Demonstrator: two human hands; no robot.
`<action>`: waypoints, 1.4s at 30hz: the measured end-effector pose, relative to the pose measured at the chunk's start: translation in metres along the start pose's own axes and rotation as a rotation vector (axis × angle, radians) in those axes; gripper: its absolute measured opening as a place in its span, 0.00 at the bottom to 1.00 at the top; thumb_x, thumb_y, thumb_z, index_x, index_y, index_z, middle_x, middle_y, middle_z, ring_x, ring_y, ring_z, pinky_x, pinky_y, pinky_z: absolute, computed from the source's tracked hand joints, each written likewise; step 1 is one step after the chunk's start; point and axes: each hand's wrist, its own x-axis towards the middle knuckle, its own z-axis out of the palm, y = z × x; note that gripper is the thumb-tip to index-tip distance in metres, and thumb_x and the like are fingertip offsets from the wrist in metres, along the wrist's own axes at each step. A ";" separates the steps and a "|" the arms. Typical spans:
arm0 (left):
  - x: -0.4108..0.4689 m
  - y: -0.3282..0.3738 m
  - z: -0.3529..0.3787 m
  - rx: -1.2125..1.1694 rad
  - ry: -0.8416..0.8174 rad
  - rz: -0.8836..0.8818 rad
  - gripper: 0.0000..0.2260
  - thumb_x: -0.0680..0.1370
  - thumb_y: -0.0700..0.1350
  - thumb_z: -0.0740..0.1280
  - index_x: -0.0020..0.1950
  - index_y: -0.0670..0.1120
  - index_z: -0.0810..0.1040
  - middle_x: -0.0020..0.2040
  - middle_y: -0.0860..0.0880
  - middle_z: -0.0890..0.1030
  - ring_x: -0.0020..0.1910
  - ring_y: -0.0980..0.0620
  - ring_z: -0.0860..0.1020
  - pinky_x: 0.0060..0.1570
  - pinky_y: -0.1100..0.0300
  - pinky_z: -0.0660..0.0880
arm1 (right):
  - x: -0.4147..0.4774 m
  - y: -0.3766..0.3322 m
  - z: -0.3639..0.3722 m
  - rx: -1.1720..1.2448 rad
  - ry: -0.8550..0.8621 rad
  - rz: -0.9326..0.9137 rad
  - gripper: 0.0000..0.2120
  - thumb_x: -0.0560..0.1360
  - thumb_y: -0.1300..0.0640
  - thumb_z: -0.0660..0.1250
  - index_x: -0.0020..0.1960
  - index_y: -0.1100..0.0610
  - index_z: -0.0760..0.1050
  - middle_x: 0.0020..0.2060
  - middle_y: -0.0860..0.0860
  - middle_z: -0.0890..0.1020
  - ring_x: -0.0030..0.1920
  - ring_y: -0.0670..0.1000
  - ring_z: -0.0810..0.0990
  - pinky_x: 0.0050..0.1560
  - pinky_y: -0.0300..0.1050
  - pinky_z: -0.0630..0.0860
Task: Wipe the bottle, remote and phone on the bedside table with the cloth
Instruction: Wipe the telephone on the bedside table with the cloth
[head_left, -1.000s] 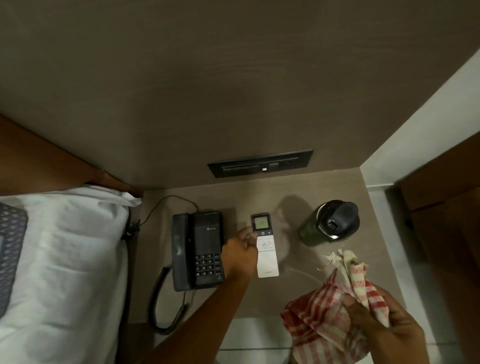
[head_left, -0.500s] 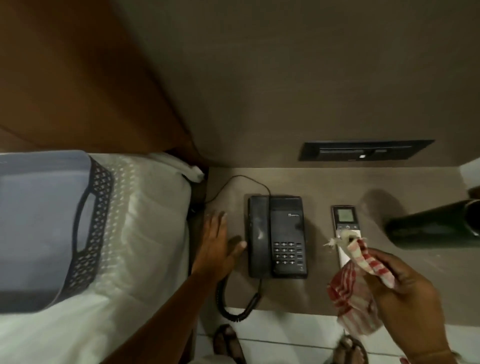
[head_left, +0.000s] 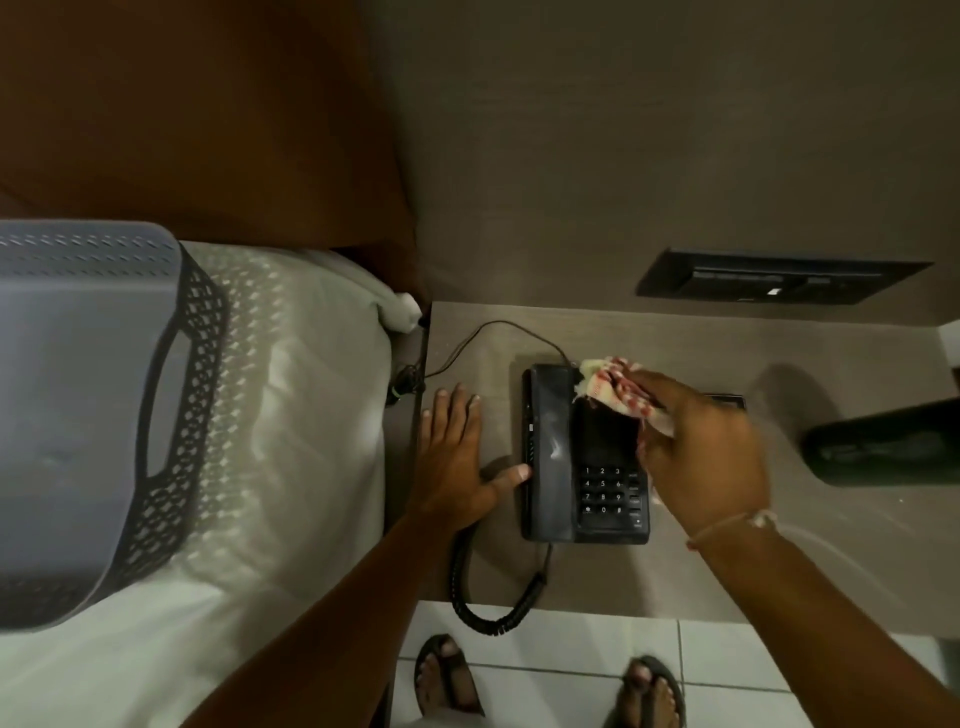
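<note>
A black desk phone (head_left: 576, 457) with keypad and handset sits on the brown bedside table (head_left: 727, 561). My right hand (head_left: 701, 457) holds the red-and-white checked cloth (head_left: 618, 387) pressed on the phone's upper part. My left hand (head_left: 457, 457) lies flat on the table just left of the phone, thumb touching its side. The remote (head_left: 727, 401) is almost wholly hidden behind my right hand. The dark bottle (head_left: 883, 447) stands at the right edge.
A bed with white sheet (head_left: 291, 415) and a grey perforated basket (head_left: 88, 415) fills the left. The phone's coiled cord (head_left: 488, 608) hangs over the table's front edge. A black switch panel (head_left: 779, 283) is on the wall. My sandalled feet (head_left: 447, 675) are on white tiles.
My right hand has brought the cloth leftward from over the remote onto the top of the phone. My left hand has stayed flat beside the phone.
</note>
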 end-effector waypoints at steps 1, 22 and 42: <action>0.001 -0.002 0.001 0.002 0.012 0.012 0.53 0.68 0.78 0.52 0.82 0.47 0.45 0.83 0.45 0.41 0.81 0.46 0.36 0.77 0.46 0.34 | 0.011 -0.004 0.006 -0.028 -0.005 -0.047 0.22 0.70 0.63 0.71 0.63 0.53 0.76 0.50 0.54 0.85 0.42 0.57 0.84 0.45 0.48 0.80; 0.007 -0.010 0.009 0.040 0.085 0.055 0.54 0.67 0.82 0.49 0.82 0.47 0.49 0.84 0.44 0.46 0.81 0.44 0.40 0.78 0.43 0.39 | -0.103 -0.004 0.043 -0.434 -0.522 -0.649 0.21 0.62 0.56 0.75 0.55 0.50 0.83 0.53 0.52 0.85 0.50 0.54 0.85 0.40 0.44 0.83; 0.009 -0.011 0.012 0.037 0.095 0.033 0.55 0.65 0.83 0.48 0.82 0.48 0.49 0.84 0.46 0.45 0.78 0.50 0.34 0.76 0.47 0.35 | -0.106 0.016 0.061 -0.404 -0.495 -0.702 0.33 0.50 0.58 0.83 0.56 0.50 0.82 0.53 0.50 0.85 0.58 0.56 0.81 0.56 0.50 0.79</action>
